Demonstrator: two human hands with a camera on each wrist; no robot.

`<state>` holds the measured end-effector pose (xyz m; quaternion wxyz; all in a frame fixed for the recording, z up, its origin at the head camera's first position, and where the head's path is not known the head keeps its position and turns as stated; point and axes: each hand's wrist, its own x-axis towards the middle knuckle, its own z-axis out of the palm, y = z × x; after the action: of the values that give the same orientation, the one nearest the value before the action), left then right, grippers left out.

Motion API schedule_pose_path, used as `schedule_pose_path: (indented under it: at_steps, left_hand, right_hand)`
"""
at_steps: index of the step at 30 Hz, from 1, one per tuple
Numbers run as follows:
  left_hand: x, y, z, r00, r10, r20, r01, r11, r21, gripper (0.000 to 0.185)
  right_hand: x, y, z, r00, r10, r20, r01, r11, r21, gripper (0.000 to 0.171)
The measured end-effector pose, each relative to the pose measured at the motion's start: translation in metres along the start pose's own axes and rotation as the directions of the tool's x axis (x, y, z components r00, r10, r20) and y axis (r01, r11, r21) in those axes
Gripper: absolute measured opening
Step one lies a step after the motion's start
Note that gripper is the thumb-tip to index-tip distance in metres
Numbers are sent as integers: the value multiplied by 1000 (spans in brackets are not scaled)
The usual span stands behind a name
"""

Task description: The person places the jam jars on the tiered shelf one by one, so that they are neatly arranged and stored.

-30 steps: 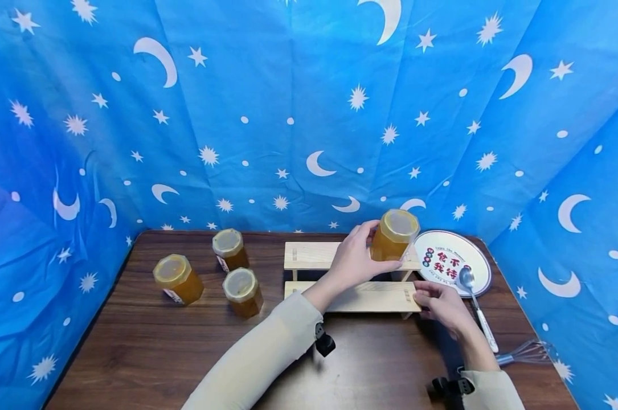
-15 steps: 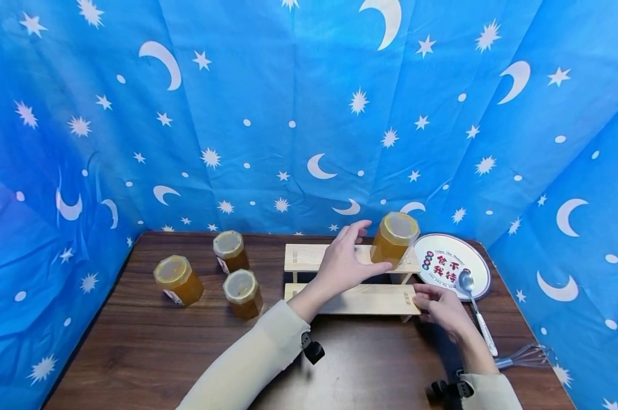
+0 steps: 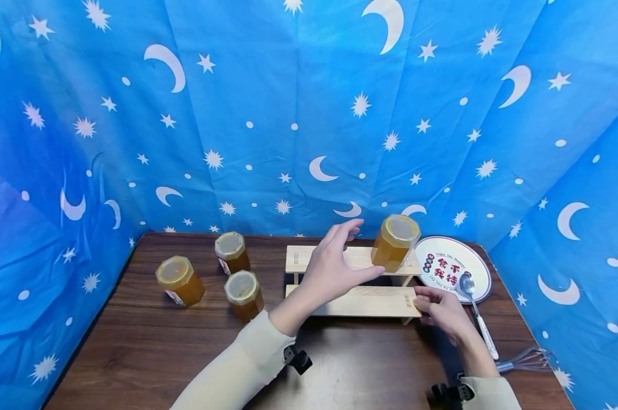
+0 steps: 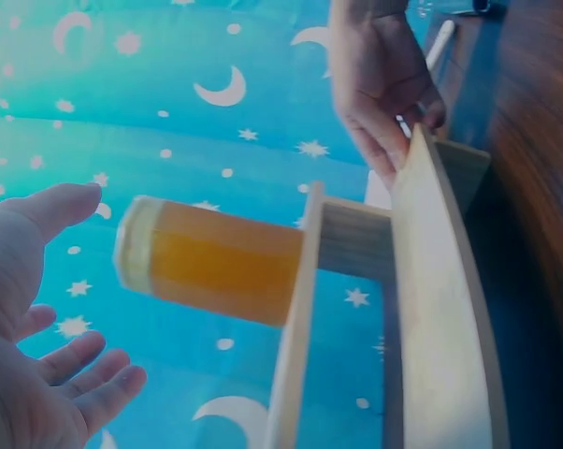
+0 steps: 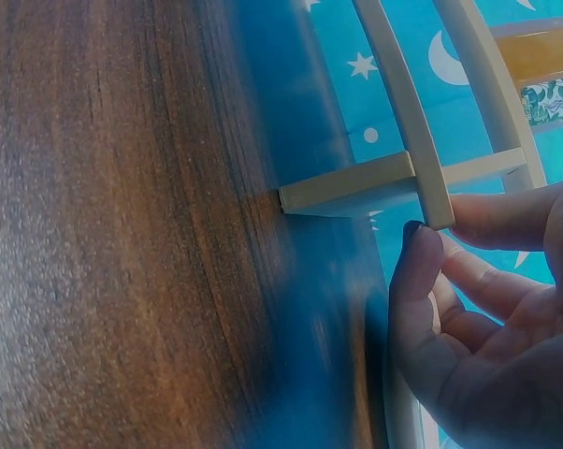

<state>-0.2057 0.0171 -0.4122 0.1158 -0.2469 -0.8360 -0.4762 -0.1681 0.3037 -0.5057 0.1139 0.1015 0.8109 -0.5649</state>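
Note:
A two-tier wooden rack (image 3: 360,299) stands on the dark table (image 3: 150,347). An amber honey jar (image 3: 395,242) with a pale lid stands on the right end of its upper shelf. My left hand (image 3: 355,253) hovers just left of the jar, fingers spread, touching nothing. In the left wrist view the left hand (image 4: 48,327) is apart from the jar (image 4: 211,262). My right hand (image 3: 424,299) pinches the right end of the lower shelf. The right wrist view shows the right hand's (image 5: 450,271) thumb and fingers on the rack's (image 5: 422,178) board end.
Three more honey jars (image 3: 179,279), (image 3: 232,252), (image 3: 243,293) stand on the table to the left of the rack. A printed white plate (image 3: 454,265) with a spoon (image 3: 473,302) lies right of it; a whisk (image 3: 526,356) lies near the right edge. Blue starred cloth (image 3: 288,114) walls the table.
My left hand has let go of the jar and drawn back to the left with fingers open. The jar stays on the upper shelf. The right hand has not moved.

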Motion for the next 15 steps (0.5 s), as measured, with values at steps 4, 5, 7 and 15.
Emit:
schedule_pose_path:
  at_steps: [4, 5, 7, 15]
  left_hand:
    - [-8, 2, -15, 999, 26, -26, -26, 1000, 7, 90]
    - [-11, 1, -19, 999, 33, -33, -32, 999, 16, 90]
    - [-16, -1, -27, 998, 41, -46, -39, 999, 34, 89]
    - [-42, -22, -61, 989, 68, -132, -40, 978, 206, 86]
  right_hand:
    - [0, 0, 0, 1000, 6, -2, -6, 1000, -1, 48]
    - [0, 0, 0, 1000, 7, -2, -7, 1000, -2, 48]
    - [0, 1, 0, 1000, 10, -1, -10, 1000, 0, 48]
    - [2, 1, -2, 1000, 17, 5, -17, 1000, -2, 49]
